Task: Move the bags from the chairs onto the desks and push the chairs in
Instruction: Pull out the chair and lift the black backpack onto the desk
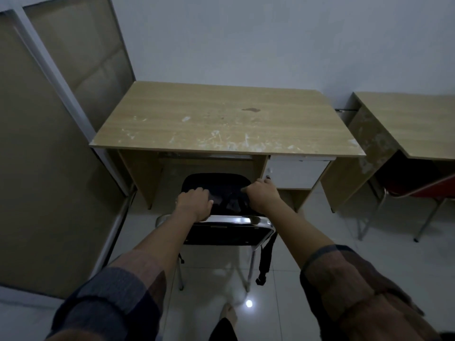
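Two hands reached over the chrome-framed chair (229,221) that stood just in front of the wooden desk (221,119). On that chair's seat sat a black bag (218,188), its top nearest the desk's knee space, and a dark strap (264,257) dangled from the chair's right side down toward the tiled floor (307,242). The left hand (194,204) was curled shut on the bag's left part, just beyond the chair's backrest. The right hand (261,193) was closed in a pinch on the bag's upper right edge, close to the desk's white drawer (295,172). Both sleeves were pushed back on the forearms. The desk top was bare and scuffed with pale marks. To the right of this desk stood a second desk (413,124), with a red chair (423,185) tucked partly beneath it.
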